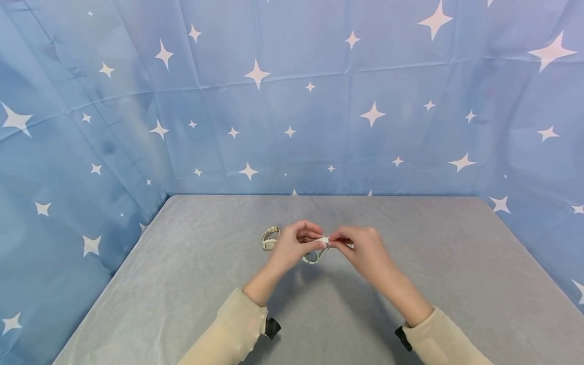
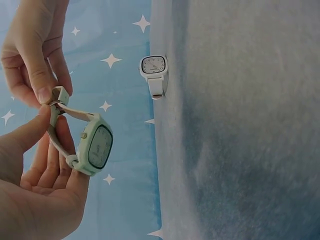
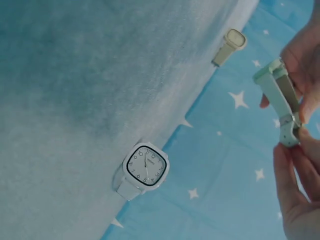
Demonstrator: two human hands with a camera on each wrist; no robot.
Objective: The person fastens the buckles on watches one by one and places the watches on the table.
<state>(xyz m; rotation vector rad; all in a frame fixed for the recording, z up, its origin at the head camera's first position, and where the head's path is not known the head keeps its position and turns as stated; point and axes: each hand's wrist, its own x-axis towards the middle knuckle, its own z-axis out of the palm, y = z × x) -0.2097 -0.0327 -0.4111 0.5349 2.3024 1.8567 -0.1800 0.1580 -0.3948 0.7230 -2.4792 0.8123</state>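
A mint-green wristwatch [image 2: 98, 148] hangs between my hands, its strap bent into a loop. My left hand [image 1: 292, 246] pinches the strap near the buckle, thumb on top. From the other side my right hand [image 1: 367, 251] grips the strap end between thumb and fingers. In the right wrist view the strap [image 3: 277, 100] passes through the buckle, and its tip lies at my right fingertips. The watch's dial faces away there but shows in the left wrist view. How far the strap is fastened is too small to tell.
A cream wristwatch [image 1: 270, 239] stands on the grey cloth-covered table [image 1: 191, 284], left of my left hand. A white square-faced wristwatch [image 3: 146, 167] also rests on the table, mostly hidden behind my right hand in the head view. A blue star-patterned curtain [image 1: 315, 111] hangs behind.
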